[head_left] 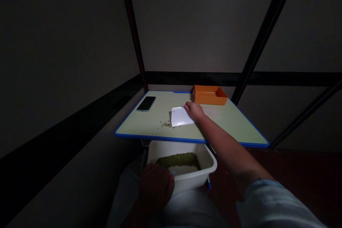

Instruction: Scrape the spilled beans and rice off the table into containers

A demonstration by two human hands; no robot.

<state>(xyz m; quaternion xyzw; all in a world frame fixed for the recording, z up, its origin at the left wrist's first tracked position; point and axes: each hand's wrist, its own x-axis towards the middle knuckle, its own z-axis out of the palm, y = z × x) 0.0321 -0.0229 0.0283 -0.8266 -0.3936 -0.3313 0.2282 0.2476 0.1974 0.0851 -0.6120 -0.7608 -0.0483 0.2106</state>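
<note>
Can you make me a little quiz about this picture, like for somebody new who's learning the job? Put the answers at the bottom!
1. True or false: the phone lies on the table, to the left of the orange box.
2. What does the right hand hold?
A) the phone
B) a white card
C) the orange box
3. Fill in the gap: the ____ hand is on the near rim of the tub.

Key:
1. True
2. B
3. left
</note>
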